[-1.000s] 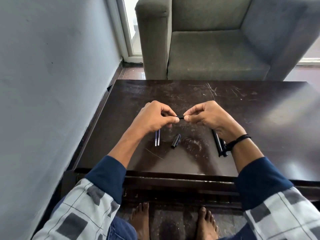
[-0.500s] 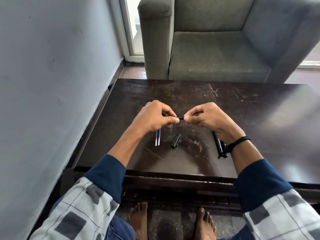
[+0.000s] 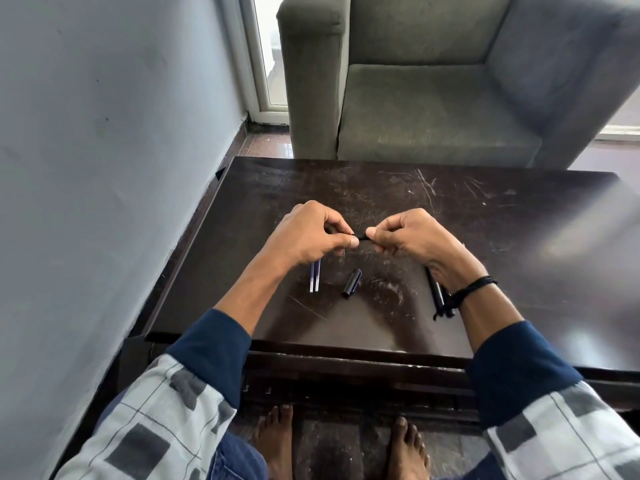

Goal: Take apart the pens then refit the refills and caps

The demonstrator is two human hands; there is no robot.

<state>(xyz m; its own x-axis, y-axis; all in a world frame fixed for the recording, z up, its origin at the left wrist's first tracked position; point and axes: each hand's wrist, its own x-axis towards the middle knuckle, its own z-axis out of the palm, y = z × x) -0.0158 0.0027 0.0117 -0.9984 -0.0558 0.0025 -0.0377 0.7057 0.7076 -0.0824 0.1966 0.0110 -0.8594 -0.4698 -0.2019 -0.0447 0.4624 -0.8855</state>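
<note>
Where the two hands meet above the dark, scratched counter (image 3: pixel 519 237), a short black pen part (image 3: pixel 362 237) shows between them. It is held beyond the cap (image 3: pixel 352 283) that lies on the wood, and raised over it. The left hand (image 3: pixel 308 237) has its fingers curled and pinches one end between thumb and forefinger. The right hand (image 3: pixel 412 237) is curled the same way and pinches the other end. Most of the part is hidden in the fingers, so I cannot tell whether it is a barrel, a tip or a refill.

The cap is black and lies on its side at a slight slant. Left of the cap, near it but apart, two thin refills (image 3: pixel 314 277) lie side by side, their far ends under the left hand. Right of the cap, well apart, black barrels (image 3: pixel 437 292) lie partly under the right wrist — how many cannot be told. A black cord bracelet (image 3: pixel 474 289) circles that wrist.

Beyond the cap, past the counter's far edge, stands a grey armchair (image 3: pixel 433 109). Far to the left of the cap a pale wall (image 3: pixel 104 168) runs alongside the counter. Nearer than the cap, below the counter's front edge, bare feet (image 3: pixel 275 441) rest on the floor.
</note>
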